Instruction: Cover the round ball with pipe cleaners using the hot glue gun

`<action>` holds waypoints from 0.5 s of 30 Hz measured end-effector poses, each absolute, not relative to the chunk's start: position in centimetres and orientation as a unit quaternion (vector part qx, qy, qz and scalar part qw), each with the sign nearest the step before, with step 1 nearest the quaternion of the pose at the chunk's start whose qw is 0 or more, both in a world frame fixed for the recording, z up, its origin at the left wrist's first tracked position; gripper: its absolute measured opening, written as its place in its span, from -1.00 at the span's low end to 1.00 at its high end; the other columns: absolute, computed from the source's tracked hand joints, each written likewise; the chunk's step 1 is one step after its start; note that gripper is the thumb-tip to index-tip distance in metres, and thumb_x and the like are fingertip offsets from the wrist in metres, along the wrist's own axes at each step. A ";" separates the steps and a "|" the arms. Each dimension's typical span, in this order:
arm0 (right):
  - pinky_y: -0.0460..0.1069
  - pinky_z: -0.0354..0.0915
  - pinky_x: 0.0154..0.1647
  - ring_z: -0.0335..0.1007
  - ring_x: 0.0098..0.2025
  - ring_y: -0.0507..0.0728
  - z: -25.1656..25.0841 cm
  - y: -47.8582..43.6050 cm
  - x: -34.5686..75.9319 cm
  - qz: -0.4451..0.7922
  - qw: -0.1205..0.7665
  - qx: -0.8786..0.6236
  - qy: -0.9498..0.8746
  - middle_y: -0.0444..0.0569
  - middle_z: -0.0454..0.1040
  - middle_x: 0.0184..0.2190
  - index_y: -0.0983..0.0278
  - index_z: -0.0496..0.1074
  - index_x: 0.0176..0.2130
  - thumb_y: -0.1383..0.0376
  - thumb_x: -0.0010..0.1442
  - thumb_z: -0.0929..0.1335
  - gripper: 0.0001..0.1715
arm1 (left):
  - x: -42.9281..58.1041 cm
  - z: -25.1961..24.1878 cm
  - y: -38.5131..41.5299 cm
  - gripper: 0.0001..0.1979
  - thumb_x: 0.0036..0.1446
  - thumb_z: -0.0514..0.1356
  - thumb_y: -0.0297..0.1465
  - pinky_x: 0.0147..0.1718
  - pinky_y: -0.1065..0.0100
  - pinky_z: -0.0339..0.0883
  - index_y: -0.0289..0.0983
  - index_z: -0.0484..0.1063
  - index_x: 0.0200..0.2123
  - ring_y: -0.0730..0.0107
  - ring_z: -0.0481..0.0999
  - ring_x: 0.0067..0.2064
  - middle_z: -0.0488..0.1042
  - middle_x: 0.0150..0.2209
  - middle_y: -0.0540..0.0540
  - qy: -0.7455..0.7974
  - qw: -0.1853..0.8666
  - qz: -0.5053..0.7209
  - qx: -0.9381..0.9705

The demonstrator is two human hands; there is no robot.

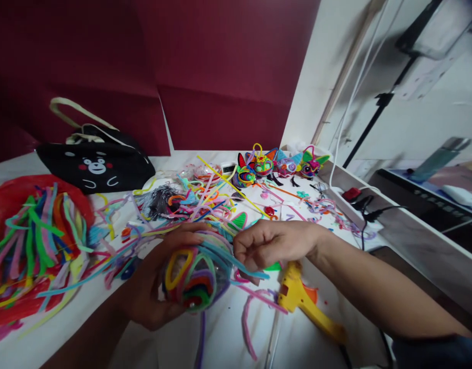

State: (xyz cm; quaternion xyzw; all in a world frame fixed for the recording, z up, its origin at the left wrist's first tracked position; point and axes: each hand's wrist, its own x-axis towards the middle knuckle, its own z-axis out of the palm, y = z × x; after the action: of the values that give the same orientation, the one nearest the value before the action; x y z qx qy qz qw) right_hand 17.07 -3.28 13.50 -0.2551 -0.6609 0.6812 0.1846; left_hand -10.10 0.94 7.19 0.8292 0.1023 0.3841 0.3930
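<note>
My left hand wraps around a clear ball covered with curved, multicoloured pipe cleaners. Yellow, green, orange and purple loops show on the side facing me. My right hand is curled, with its fingers closed at the ball's right side. Light blue pipe cleaners run from the top of the ball under those fingers, and their ends stick out to the right. The fingertips are partly hidden. Just below my right wrist, a yellow glue gun lies on the table beside pink pipe cleaners.
A red bag of coloured pipe cleaners lies at left, before a black bag. Loose pipe cleaners cover the table's middle. Several finished eared balls stand at the back. A power strip sits along the right edge.
</note>
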 end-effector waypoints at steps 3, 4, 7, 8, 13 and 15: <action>-0.15 0.16 -0.49 0.20 -0.54 -0.08 13.5 -3.4 16.9 0.685 0.204 -0.256 -0.651 -0.27 0.32 -0.59 0.31 0.36 -0.38 0.40 0.15 0.31 -0.95 | -10.1 7.3 1.3 -0.36 0.09 0.32 -0.09 0.18 -0.11 0.25 -0.01 0.29 0.24 -0.29 0.25 0.29 0.30 0.24 -0.20 0.094 0.406 0.393 0.820; -0.15 0.18 -0.49 0.23 -0.55 -0.08 13.6 -3.4 16.8 0.682 0.218 -0.260 -0.647 -0.27 0.34 -0.59 0.31 0.36 -0.36 0.40 0.16 0.31 -0.95 | -10.1 7.3 1.5 -0.36 0.10 0.32 -0.08 0.18 -0.10 0.25 -0.03 0.30 0.22 -0.29 0.25 0.30 0.31 0.24 -0.20 0.094 0.412 0.398 0.815; -0.16 0.22 -0.49 0.33 -0.52 -0.07 13.7 -3.7 16.3 0.664 0.280 -0.285 -0.632 -0.24 0.43 -0.55 0.30 0.38 -0.30 0.38 0.15 0.37 -0.94 | -10.3 6.9 2.2 -0.35 0.08 0.32 -0.06 0.13 0.01 0.32 -0.10 0.32 0.21 -0.22 0.32 0.25 0.33 0.24 -0.20 0.095 0.450 0.417 0.784; -0.17 0.24 -0.48 0.36 -0.51 -0.06 13.6 -3.8 16.1 0.658 0.302 -0.292 -0.625 -0.22 0.46 -0.53 0.30 0.39 -0.28 0.39 0.13 0.39 -0.90 | -10.4 6.7 2.5 -0.34 0.07 0.32 -0.07 0.10 0.06 0.36 -0.11 0.33 0.22 -0.17 0.37 0.21 0.34 0.25 -0.18 0.095 0.469 0.425 0.768; -0.15 0.30 -0.49 0.41 -0.51 -0.04 12.6 -4.0 15.0 0.608 0.388 -0.339 -0.604 -0.18 0.49 -0.49 0.31 0.41 -0.28 0.36 0.18 0.38 -0.94 | -10.3 5.5 3.6 -0.40 -0.02 0.39 -0.07 -0.15 0.32 0.50 -0.10 0.50 0.09 0.16 0.56 -0.07 0.56 -0.03 -0.03 0.125 0.545 0.523 0.643; -0.15 0.31 -0.47 0.40 -0.49 -0.04 12.0 -3.9 14.6 0.566 0.432 -0.350 -0.609 -0.17 0.48 -0.47 0.32 0.42 -0.26 0.35 0.18 0.40 -0.91 | -10.5 5.1 4.0 -0.46 0.00 0.37 -0.06 -0.14 0.31 0.51 -0.06 0.52 0.06 0.20 0.57 -0.08 0.58 -0.05 -0.01 0.153 0.574 0.519 0.615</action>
State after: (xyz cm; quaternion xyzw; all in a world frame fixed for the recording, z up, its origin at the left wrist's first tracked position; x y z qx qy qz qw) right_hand 14.63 -3.89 12.03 -0.3497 -0.6088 0.5657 0.4324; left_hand -10.46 3.96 5.08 0.6149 0.1525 0.5188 0.5740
